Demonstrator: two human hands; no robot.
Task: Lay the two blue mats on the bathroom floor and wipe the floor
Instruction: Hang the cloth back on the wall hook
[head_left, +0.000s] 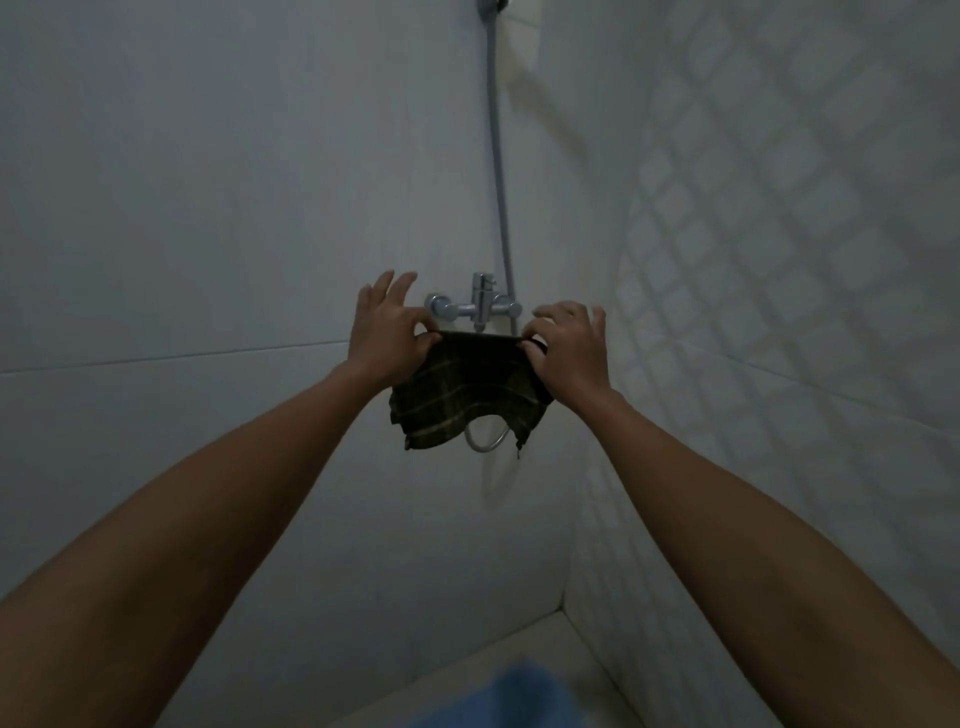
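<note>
Your left hand (384, 332) and right hand (569, 345) pinch the dark checked cloth (467, 395) beneath the tap (480, 306); loosen either pinch and it could drop.

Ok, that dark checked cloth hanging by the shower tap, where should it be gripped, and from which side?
Probably by its top edge, near the two corners, coming from the front. The dark checked cloth hangs limp below the shower tap, so only that taut edge gives a firm line. The left hand and right hand already pinch it there.
</note>
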